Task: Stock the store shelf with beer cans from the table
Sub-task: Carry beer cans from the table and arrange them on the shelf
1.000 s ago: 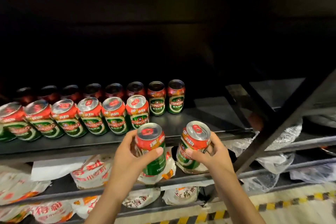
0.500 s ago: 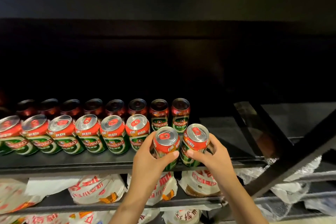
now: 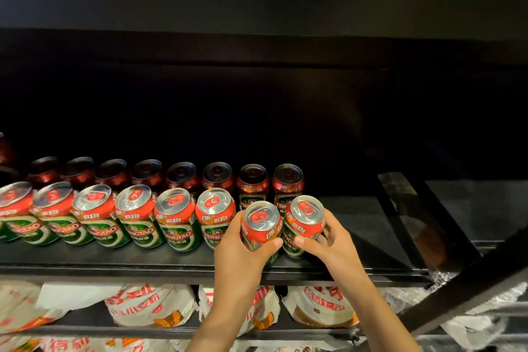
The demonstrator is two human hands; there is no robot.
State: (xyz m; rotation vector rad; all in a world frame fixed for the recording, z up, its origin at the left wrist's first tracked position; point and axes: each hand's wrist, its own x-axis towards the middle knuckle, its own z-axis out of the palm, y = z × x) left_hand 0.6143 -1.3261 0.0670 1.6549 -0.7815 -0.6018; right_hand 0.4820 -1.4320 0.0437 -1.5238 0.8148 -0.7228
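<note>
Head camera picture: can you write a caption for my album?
Left hand and right hand each set a beer can at the front row's right end on the dark shelf.

"TSINGTAO" on beer cans [image 3: 177, 226]

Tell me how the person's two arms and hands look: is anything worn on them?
Both forearms are bare, with no sleeves in view. The left hand and the right hand wear no gloves. No rings, watch or bracelet show on the visible fingers or wrists. The nails are short and unpainted.
</note>
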